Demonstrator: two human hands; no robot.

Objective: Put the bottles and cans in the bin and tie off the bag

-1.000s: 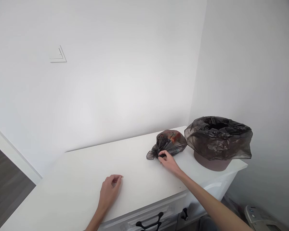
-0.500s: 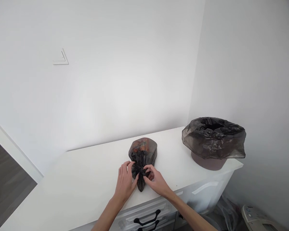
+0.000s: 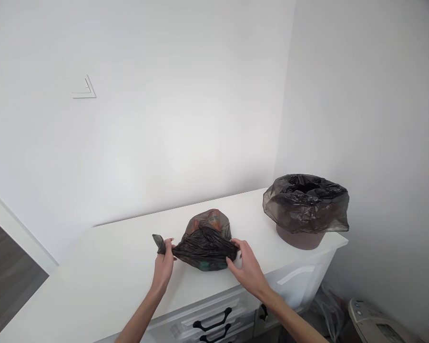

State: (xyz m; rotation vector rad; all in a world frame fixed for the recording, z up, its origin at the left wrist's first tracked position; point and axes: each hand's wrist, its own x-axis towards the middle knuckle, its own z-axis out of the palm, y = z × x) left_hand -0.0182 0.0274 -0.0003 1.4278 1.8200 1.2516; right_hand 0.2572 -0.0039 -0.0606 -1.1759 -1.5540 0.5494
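A filled, thin black plastic bag (image 3: 205,245) lies on the white cabinet top, with orange and green contents showing dimly through it. My left hand (image 3: 164,267) is closed around the bag's gathered end, drawn out to the left, and a short tail of plastic sticks up past the fingers. At the bag's right side is my right hand (image 3: 248,269), thumb and fingers curved around its edge and touching the plastic. What exactly is inside the bag cannot be made out.
A brown bin (image 3: 300,239) lined with a black bag (image 3: 307,209) stands at the cabinet top's right end. Drawers with black handles (image 3: 212,320) face me below. On the lower right are a beige appliance (image 3: 375,324) and clear plastic (image 3: 329,309). A switch (image 3: 86,90) is on the wall.
The bag has turned so its gathered neck points left instead of toward me. My left hand has moved left with the neck; my right hand has shifted right onto the bag's side.
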